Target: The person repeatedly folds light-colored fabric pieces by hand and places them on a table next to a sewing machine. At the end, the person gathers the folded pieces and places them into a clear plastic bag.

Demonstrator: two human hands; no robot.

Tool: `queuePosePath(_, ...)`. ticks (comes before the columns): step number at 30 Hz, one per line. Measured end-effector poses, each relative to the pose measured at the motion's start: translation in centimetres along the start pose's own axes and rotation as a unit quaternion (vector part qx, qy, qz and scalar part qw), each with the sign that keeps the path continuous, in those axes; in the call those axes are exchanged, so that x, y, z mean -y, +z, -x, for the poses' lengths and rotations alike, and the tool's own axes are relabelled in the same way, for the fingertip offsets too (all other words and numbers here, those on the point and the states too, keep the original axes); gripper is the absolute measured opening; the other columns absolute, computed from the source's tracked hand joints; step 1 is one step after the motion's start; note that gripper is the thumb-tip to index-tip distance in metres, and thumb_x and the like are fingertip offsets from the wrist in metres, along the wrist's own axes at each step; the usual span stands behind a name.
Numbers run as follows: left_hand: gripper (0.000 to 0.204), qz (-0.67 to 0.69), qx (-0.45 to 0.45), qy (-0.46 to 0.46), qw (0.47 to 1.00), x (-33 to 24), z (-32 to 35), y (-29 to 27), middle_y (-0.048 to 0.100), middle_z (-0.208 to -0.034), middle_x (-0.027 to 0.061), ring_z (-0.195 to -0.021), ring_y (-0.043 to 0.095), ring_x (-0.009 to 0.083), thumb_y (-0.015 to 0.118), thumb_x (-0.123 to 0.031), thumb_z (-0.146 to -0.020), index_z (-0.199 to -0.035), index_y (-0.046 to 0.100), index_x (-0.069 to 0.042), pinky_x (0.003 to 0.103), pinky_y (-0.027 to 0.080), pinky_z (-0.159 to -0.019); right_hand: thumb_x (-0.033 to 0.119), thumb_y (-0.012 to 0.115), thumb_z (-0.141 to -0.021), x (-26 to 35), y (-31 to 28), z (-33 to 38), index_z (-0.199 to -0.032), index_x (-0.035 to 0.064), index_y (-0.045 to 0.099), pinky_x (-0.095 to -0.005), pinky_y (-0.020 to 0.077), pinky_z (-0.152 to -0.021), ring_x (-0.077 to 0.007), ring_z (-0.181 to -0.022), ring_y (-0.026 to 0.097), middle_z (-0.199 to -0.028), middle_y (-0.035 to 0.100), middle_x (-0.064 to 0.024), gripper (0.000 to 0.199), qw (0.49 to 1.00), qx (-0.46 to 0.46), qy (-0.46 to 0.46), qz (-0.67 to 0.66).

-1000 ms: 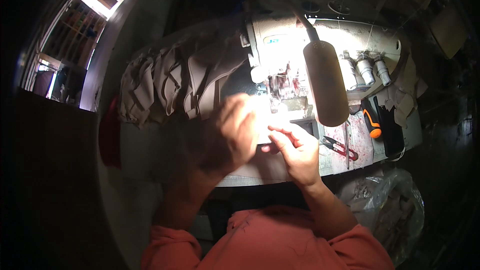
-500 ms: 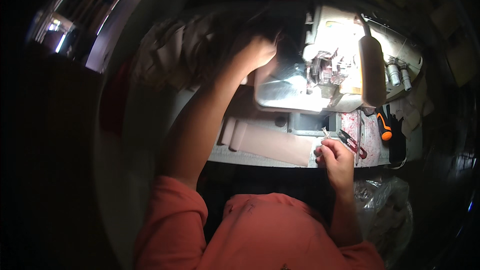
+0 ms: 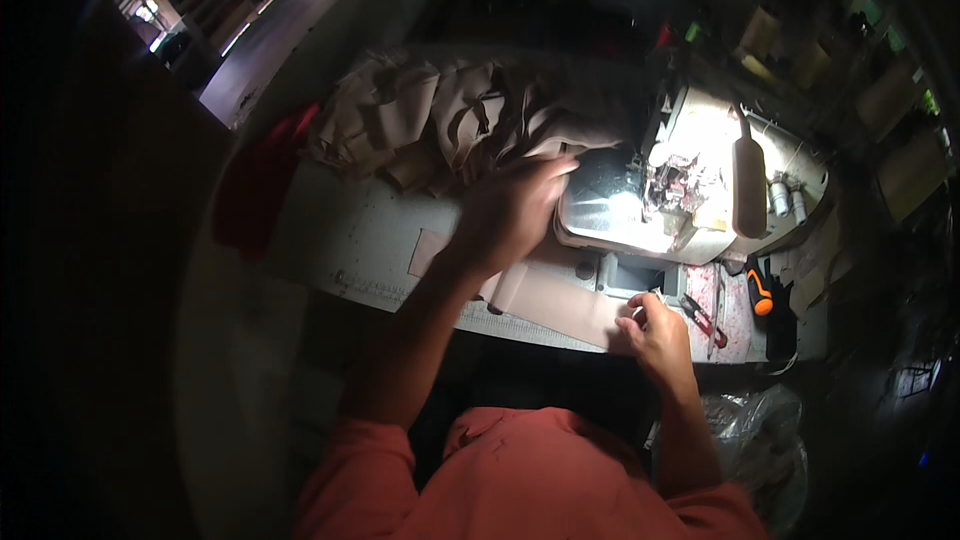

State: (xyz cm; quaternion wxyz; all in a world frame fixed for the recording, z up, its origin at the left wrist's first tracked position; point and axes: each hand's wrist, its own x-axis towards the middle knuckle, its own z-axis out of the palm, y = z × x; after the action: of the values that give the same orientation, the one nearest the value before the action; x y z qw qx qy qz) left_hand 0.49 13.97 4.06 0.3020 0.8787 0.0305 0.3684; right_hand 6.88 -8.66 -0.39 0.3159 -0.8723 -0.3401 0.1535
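My left hand (image 3: 515, 210) is over the worktable, left of the sewing machine (image 3: 610, 215). Motion blurs it, but its fingers look stretched out and nothing shows in them. Below it lies a pale beige fabric strip (image 3: 560, 307), folded over near its left end; a smaller beige piece (image 3: 426, 250) is partly behind my left wrist. At the strip's right end my right hand (image 3: 660, 340) is closed, thumb against fingers. A whitish bit shows at its fingertips, too small to name. Thread snips (image 3: 705, 321) with a red handle lie just right of it.
A heap of beige fabric pieces (image 3: 405, 110) lies at the back left, near red cloth (image 3: 265, 185). A lamp (image 3: 748, 185) lights the machine. An orange-and-black-handled tool (image 3: 761, 295) lies at right. A clear plastic bag (image 3: 755, 440) hangs below the table edge.
My left hand has come back from beyond the machine's left side toward me, and its fingers have straightened. My right hand stays near the strip's right end. The view has shifted.
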Motion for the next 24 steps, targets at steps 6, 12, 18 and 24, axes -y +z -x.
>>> queuePosePath(6, 0.026, -0.185, 0.102, 0.043, 0.976, 5.2, -5.6, 7.9, 0.053, -0.102, 0.018, -0.095, 0.05, 0.0311, 0.046, -0.018, -0.081, -0.1, 0.052, -0.002, 0.039, 0.038, -0.082, 0.007, 0.062, -0.071, 4.2, -2.2, 0.4, -0.085, 0.0004, 0.053, -0.0275, 0.0422, -0.05, -0.0161, -0.054, 0.054, -0.067, 0.056, -0.0096, 0.018, 0.99, -0.04, -0.004, -0.134)
queuePosePath(12, 0.023, -0.215, -0.023, 0.243, 0.945, 5.6, -7.0, 8.5, 0.052, -0.093, 0.0118, -0.095, 0.046, 0.027, 0.052, -0.017, -0.071, -0.089, 0.056, -0.003, 0.038, 0.031, -0.09, 0.008, 0.055, -0.078, 7.6, -2.8, -4.8, -0.094, -0.001, 0.051, -0.0217, 0.046, -0.054, -0.0119, -0.07, 0.057, -0.079, 0.056, -0.0079, 0.018, 0.92, -0.139, -0.127, -0.344)
queuePosePath(18, 0.015, -0.199, -0.052, 0.274, 0.939, 5.5, -7.9, 8.6, 0.053, -0.089, 0.0079, -0.093, 0.049, 0.0234, 0.052, -0.012, -0.07, -0.082, 0.058, -0.005, 0.038, 0.035, -0.087, 0.009, 0.055, -0.077, 9.2, -3.4, -6.4, -0.094, -0.0026, 0.049, -0.0191, 0.0407, -0.046, -0.0092, -0.06, 0.054, -0.077, 0.054, -0.0057, 0.021, 0.932, -0.079, -0.041, -0.351)
queuePosePath(24, 0.018, -0.215, -0.007, 0.276, 0.937, 6.2, -7.2, 8.2, 0.051, -0.097, 0.0089, -0.099, 0.045, 0.0272, 0.05, -0.014, -0.071, -0.085, 0.057, -0.005, 0.039, 0.032, -0.09, 0.011, 0.051, -0.08, 8.7, -4.0, -5.3, -0.096, -0.0032, 0.048, -0.0167, 0.0376, -0.039, -0.009, -0.052, 0.053, -0.071, 0.055, -0.0082, 0.021, 0.898, -0.057, -0.024, -0.435)
